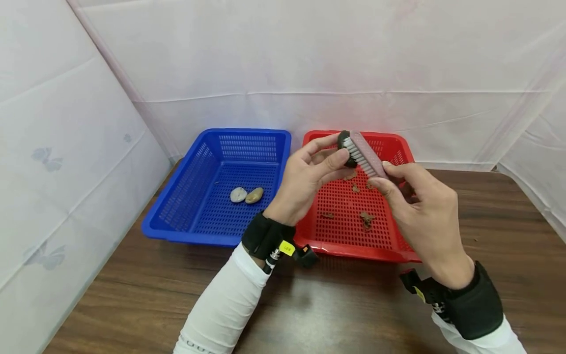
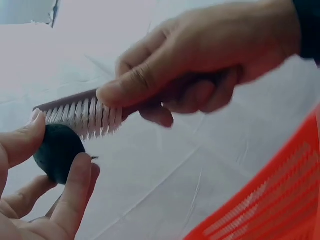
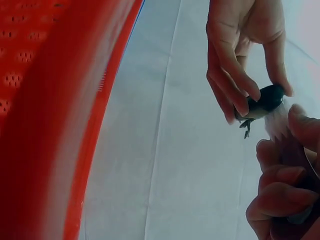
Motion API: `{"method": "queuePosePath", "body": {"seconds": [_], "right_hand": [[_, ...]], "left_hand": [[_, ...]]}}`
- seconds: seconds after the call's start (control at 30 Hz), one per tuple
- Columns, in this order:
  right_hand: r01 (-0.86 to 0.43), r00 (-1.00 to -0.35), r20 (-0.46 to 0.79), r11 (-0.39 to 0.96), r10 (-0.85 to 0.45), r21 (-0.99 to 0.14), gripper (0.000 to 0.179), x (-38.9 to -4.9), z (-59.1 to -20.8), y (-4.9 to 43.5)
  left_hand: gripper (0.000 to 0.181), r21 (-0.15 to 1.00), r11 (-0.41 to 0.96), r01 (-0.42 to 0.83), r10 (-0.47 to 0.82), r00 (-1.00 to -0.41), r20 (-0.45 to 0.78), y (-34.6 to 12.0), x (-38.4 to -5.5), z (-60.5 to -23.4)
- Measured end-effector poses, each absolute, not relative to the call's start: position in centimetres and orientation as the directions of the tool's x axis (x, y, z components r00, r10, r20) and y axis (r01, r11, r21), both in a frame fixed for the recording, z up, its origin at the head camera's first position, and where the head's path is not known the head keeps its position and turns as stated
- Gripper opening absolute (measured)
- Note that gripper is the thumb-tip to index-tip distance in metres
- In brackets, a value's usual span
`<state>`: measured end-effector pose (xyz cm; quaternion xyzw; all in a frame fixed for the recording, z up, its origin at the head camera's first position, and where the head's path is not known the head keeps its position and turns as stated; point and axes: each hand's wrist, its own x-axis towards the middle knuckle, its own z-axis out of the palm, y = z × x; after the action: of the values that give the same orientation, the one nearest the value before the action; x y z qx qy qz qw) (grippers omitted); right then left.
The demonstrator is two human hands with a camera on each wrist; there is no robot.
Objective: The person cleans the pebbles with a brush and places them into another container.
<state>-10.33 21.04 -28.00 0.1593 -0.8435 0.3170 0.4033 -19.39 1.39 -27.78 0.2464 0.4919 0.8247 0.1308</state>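
Observation:
My left hand [image 1: 307, 174] pinches a dark, rounded stone [image 2: 61, 152] between thumb and fingers, above the red basket [image 1: 358, 251]. A small dark bit sticks out from the stone's underside in the right wrist view. In my right hand [image 1: 426, 211] is a scrubbing brush [image 1: 369, 151] with a pinkish back and white bristles [image 2: 82, 117]. The bristles touch the stone's upper side in the left wrist view. Brown crumbs [image 1: 366, 220] lie scattered on the red basket's floor below the hands.
Left of the red basket stands a blue basket [image 1: 190, 237]. It holds a whitish stone [image 1: 238, 194] and a tan stone [image 1: 254, 195], side by side. Both baskets rest on a brown wooden table [image 1: 345, 305], with white sheeting [image 1: 283, 59] behind and at the sides.

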Motion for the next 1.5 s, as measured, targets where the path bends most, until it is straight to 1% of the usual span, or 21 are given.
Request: {"method": "queuePosePath", "body": {"seconds": [0.17, 0.27, 0.33, 0.43, 0.57, 0.67, 0.8, 0.9, 1.0, 1.13, 1.2, 1.4, 1.5], "right_hand": [[-0.486, -0.601, 0.798, 0.775, 0.038, -0.404, 0.035, -10.5, -27.8, 21.3], [-0.484, -0.594, 0.804, 0.784, 0.031, -0.388, 0.031, -10.5, -27.9, 21.4], [-0.516, -0.583, 0.812, 0.767, 0.011, -0.381, 0.037, -10.6, -28.1, 21.1], [-0.566, -0.566, 0.824, 0.734, -0.015, -0.375, 0.055, -10.7, -28.3, 20.6], [-0.592, -0.545, 0.839, 0.716, -0.017, -0.370, 0.057, -10.4, -28.3, 20.7], [-0.596, -0.553, 0.833, 0.696, 0.004, -0.400, 0.057, -10.2, -28.2, 21.0], [-0.598, -0.586, 0.806, 0.629, 0.080, -0.497, 0.046, -10.0, -28.1, 21.4], [-0.594, -0.601, 0.794, 0.612, 0.094, -0.522, 0.040, -10.0, -28.0, 21.6], [-0.600, -0.601, 0.796, 0.616, 0.074, -0.510, 0.038, -10.1, -27.8, 21.6], [-0.604, -0.607, 0.793, 0.620, 0.050, -0.501, 0.038, -10.1, -27.7, 21.1], [-0.600, -0.613, 0.789, 0.626, 0.042, -0.499, 0.039, -10.0, -27.6, 20.9], [-0.556, -0.619, 0.781, 0.660, 0.077, -0.506, 0.038, -9.8, -27.2, 21.3], [-0.530, -0.632, 0.768, 0.666, 0.102, -0.524, 0.039, -9.8, -27.0, 21.7]], "left_hand": [[0.045, 0.923, -0.368, 0.111, 0.503, -0.812, 0.297, 1.7, -18.7, -27.8], [0.045, 0.919, -0.379, 0.106, 0.497, -0.815, 0.298, 1.8, -18.6, -27.7], [0.042, 0.902, -0.424, 0.084, 0.463, -0.836, 0.295, 1.5, -18.8, -27.5], [0.039, 0.876, -0.477, 0.069, 0.409, -0.865, 0.291, 1.1, -19.1, -27.3], [0.040, 0.878, -0.474, 0.070, 0.415, -0.861, 0.293, 0.7, -19.2, -27.2], [0.041, 0.892, -0.447, 0.067, 0.471, -0.830, 0.299, 0.9, -19.1, -27.3], [0.043, 0.914, -0.399, 0.074, 0.549, -0.779, 0.303, 1.2, -18.9, -27.5], [0.043, 0.918, -0.388, 0.087, 0.575, -0.755, 0.314, 1.2, -19.0, -27.6], [0.043, 0.902, -0.424, 0.080, 0.563, -0.757, 0.331, 1.0, -19.2, -27.6], [0.042, 0.864, -0.500, 0.054, 0.510, -0.788, 0.344, 0.6, -19.4, -27.6], [0.042, 0.864, -0.498, 0.072, 0.500, -0.790, 0.354, 0.5, -19.5, -27.6], [0.044, 0.915, -0.379, 0.138, 0.595, -0.721, 0.355, 1.0, -19.3, -27.8], [0.045, 0.911, -0.399, 0.105, 0.604, -0.718, 0.347, 1.1, -19.3, -27.8]]}}
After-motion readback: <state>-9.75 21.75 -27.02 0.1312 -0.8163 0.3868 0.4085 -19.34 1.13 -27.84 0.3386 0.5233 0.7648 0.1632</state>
